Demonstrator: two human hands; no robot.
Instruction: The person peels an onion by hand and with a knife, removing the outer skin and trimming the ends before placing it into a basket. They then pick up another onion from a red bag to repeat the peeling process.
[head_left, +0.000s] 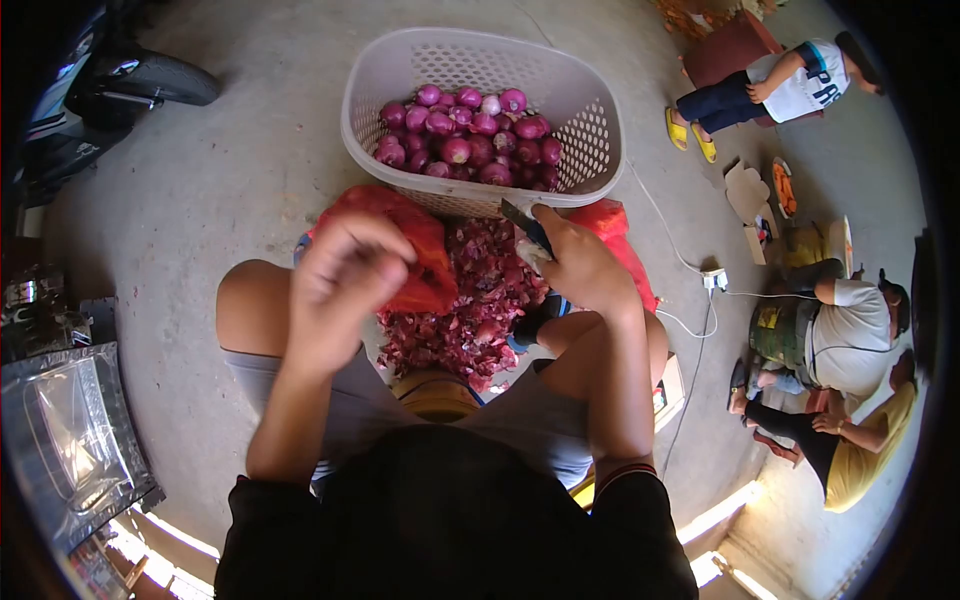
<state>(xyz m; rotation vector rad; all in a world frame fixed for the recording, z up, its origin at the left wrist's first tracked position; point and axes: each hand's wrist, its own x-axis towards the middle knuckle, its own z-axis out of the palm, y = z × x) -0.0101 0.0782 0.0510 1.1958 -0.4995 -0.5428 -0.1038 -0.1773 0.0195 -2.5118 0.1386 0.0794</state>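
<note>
My left hand [350, 265] is raised over a red mesh bag [425, 250], its fingers curled and blurred, so what they hold, if anything, cannot be made out. In my right hand [580, 255] is a knife [526, 226] with a dark blade, its tip pointing up and to the left. A small whitish piece [533, 252] shows by the fingers of that hand. Beyond both hands stands a pale perforated basket [358, 110] holding several peeled purple onions [480, 150]. Red-purple onion skins [440, 345] lie heaped on the floor between my legs.
More red mesh [610, 225] lies behind my right hand. A white power socket [713, 279] with cords is on the floor at right. Two people [850, 335] [870, 450] sit at the far right, another person [790, 80] is at upper right. A motorcycle wheel [165, 80] stands upper left.
</note>
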